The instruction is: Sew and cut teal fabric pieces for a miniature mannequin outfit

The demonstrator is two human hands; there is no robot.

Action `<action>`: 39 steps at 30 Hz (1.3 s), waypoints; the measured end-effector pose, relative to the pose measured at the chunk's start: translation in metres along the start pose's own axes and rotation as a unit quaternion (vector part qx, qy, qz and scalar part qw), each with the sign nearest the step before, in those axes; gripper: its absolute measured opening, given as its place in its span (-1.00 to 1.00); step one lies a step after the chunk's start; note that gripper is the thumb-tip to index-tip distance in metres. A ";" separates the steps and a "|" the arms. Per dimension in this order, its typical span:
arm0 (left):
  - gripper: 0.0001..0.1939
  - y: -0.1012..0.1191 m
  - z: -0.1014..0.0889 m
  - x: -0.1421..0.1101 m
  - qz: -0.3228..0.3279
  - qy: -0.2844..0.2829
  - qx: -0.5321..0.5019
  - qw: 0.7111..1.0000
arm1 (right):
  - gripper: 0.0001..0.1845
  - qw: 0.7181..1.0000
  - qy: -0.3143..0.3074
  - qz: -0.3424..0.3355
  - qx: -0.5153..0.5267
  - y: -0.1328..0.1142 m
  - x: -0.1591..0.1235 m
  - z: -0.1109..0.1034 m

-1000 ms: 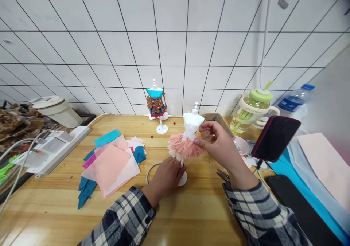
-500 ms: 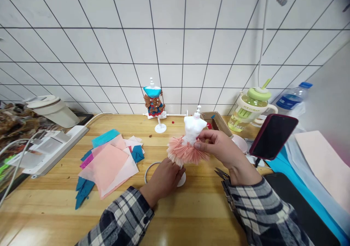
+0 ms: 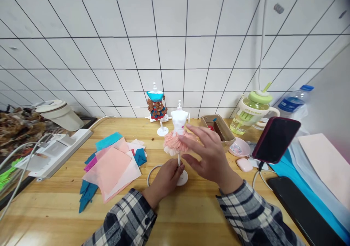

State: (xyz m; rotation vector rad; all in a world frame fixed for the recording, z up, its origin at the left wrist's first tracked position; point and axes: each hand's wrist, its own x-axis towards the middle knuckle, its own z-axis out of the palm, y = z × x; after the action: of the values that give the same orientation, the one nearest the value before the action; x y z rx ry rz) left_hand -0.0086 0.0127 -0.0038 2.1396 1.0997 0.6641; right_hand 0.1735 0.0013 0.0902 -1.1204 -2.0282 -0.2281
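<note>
A small white dress-form mannequin point(image 3: 179, 119) stands upright on a round white base. A ruffled peach paper skirt point(image 3: 171, 143) circles its waist, cream at the lower edge. My left hand point(image 3: 166, 177) is closed around the thin pole below the skirt, just above the base. My right hand point(image 3: 209, 154) is open with fingers spread, at the skirt's right side; its fingertips overlap the ruffles in view, and I cannot tell whether they touch. Behind stands a second mannequin point(image 3: 155, 97), dressed in a turquoise top and brown bows.
Peach, white and blue paper sheets point(image 3: 113, 171) lie at left, near a power strip point(image 3: 61, 151). To the right are a cardboard box point(image 3: 225, 133), a pink dish point(image 3: 240, 147), a green-lidded cup point(image 3: 253, 107), a propped phone point(image 3: 276, 140) and a black phone point(image 3: 303, 206).
The mannequin has gone from leaning right to upright. My right hand has let go of its waist and spread its fingers. The scissors near my right wrist are now out of sight.
</note>
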 end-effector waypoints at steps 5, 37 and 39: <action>-0.64 -0.002 0.000 0.000 -0.008 0.035 -0.050 0.998 | -0.72 0.994 -0.086 -0.062 -0.007 -0.002 -0.004 0.007; -0.59 0.007 -0.008 -0.005 -0.059 -0.019 -0.203 0.977 | -0.72 0.980 0.119 0.129 0.095 -0.022 -0.018 0.002; -0.63 0.005 -0.008 -0.005 -0.058 0.000 -0.224 0.973 | -0.63 0.978 0.152 0.110 0.093 -0.028 -0.042 0.012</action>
State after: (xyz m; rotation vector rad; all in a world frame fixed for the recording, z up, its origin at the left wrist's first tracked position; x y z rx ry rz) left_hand -0.0141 0.0089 0.0048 1.6790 0.9584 0.7740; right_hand 0.1575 -0.0358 0.0584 -1.1075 -1.6082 -0.0888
